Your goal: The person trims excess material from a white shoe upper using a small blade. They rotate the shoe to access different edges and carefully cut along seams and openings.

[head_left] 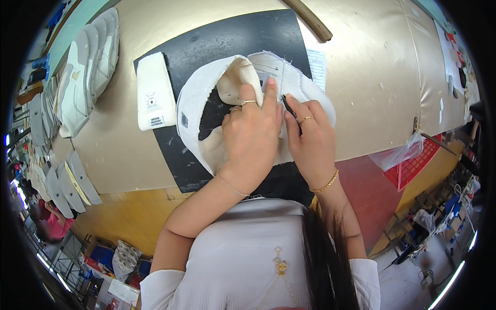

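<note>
A white stitched fabric piece (194, 98), curved into a ring with a cream lining, lies on a black board (227, 39) in front of me. My left hand (248, 137) presses and grips it near the middle, with index and middle fingers stretched over the inner edge. Close beside it, my right hand (312, 139) pinches a slim black tool (290, 107) whose tip is at the seam on the piece's right part. Most of the tool is hidden by the fingers, so its kind is unclear. Dark lines mark the fabric at the far edge.
A white folded strip (155, 93) with a printed label lies left of the piece. Stacked white and grey cut pieces (93, 57) sit at the far left. A brown rod (312, 20) and a paper sheet (316, 67) lie beyond. A red basket (413, 165) stands by the table's right edge.
</note>
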The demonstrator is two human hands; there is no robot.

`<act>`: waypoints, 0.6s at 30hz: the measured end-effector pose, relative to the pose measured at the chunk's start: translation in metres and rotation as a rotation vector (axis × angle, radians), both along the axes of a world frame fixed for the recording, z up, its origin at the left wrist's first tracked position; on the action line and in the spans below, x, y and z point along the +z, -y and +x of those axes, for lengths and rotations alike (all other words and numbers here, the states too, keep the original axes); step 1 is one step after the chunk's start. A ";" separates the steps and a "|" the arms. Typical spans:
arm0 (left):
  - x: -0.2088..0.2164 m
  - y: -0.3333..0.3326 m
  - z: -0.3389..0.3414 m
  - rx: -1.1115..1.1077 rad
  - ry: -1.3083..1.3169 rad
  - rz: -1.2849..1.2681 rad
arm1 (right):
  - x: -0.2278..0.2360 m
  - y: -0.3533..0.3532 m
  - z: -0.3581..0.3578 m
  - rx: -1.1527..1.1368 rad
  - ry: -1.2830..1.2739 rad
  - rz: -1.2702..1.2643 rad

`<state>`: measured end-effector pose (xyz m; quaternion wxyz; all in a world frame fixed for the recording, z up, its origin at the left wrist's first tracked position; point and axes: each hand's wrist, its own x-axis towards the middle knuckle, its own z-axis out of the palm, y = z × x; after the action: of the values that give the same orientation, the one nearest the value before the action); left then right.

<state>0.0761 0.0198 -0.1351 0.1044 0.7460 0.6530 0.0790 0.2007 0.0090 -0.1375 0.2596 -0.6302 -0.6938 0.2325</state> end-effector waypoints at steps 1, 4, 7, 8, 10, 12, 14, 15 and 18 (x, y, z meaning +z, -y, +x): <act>0.000 0.000 -0.001 -0.007 0.010 0.001 | 0.000 0.000 -0.001 -0.004 0.000 -0.006; 0.000 -0.001 -0.003 -0.021 0.035 0.001 | 0.001 0.000 -0.001 -0.009 0.009 -0.023; 0.000 -0.001 -0.004 -0.033 0.050 0.005 | 0.000 0.000 -0.003 -0.013 0.032 -0.029; 0.000 -0.002 -0.004 -0.037 0.053 0.007 | 0.000 0.000 -0.003 -0.021 0.036 -0.028; 0.001 -0.002 -0.005 -0.045 0.064 -0.002 | -0.002 0.001 -0.005 -0.030 0.070 -0.015; 0.000 -0.002 -0.006 -0.056 0.060 -0.003 | -0.007 0.002 -0.007 -0.030 0.126 0.015; -0.002 -0.001 -0.007 -0.069 0.041 0.002 | -0.008 0.001 -0.009 -0.043 0.118 0.019; -0.002 -0.001 -0.007 -0.071 0.037 0.006 | -0.007 0.001 -0.011 -0.052 0.114 0.024; -0.002 0.000 -0.006 -0.066 0.027 0.023 | -0.011 -0.001 -0.016 -0.091 0.088 0.064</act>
<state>0.0702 0.0201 -0.1370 0.1071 0.7670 0.6257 0.0933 0.1845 0.0097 -0.1488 0.2592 -0.6621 -0.6823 0.1700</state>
